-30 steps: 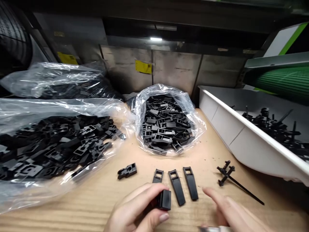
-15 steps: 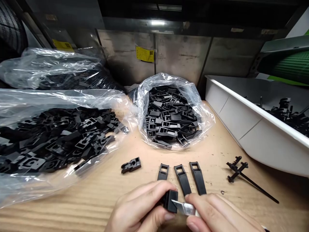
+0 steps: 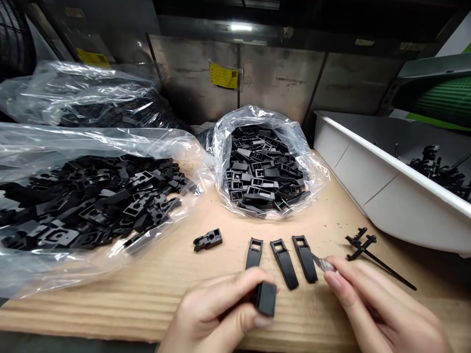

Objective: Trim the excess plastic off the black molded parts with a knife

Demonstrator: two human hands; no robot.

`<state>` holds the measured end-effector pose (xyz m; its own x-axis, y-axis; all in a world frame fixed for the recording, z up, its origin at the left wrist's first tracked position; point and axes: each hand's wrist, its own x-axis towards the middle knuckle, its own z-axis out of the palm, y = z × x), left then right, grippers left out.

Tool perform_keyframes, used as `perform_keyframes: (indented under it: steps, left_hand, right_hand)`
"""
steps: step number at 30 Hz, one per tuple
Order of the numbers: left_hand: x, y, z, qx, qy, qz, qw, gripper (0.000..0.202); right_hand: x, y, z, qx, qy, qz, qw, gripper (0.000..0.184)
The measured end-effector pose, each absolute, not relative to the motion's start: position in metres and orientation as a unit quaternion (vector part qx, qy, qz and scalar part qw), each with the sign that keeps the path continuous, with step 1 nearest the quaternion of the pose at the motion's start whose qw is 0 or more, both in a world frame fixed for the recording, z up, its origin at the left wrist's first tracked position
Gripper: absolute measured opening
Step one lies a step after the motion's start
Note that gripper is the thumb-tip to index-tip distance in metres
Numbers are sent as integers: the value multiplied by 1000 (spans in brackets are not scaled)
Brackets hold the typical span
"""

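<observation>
My left hand (image 3: 221,311) pinches a small black plastic block (image 3: 266,298), its end face turned toward the right; the rest of it is hidden in the fingers. My right hand (image 3: 379,299) grips a small craft knife (image 3: 324,264), its blade pointing left beside the rightmost of three flat black clips. These black clips (image 3: 284,264) lie in a row on the table just beyond my hands, each with a square opening at its far end. A black jointed plastic part (image 3: 208,240) lies by itself to their left.
A clear bag (image 3: 217,171) of black clips stands at the back middle. Another open bag (image 3: 191,147) spills black parts at left, with a further bag (image 3: 110,83) behind. A white bin (image 3: 353,162) stands at right, near a black plastic sprue (image 3: 382,267).
My right hand has drawn the knife away from the black block, moving right and slightly up. My left hand still holds the block. The view has tilted slightly down.
</observation>
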<state>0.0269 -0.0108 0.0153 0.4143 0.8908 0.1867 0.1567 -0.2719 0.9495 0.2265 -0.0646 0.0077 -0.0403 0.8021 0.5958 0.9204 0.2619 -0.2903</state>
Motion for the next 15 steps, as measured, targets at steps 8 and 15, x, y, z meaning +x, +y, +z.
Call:
perform_keyframes:
  steps: [8,15]
  left_hand:
    - [28,-17,9,735,381,361,429,27]
    - [25,-16,13,758,354,344,426,28]
  right_hand:
    - [209,-87,22,-601,-696,42,390,21]
    - [189,-79,16,-603,-668,127,418,13]
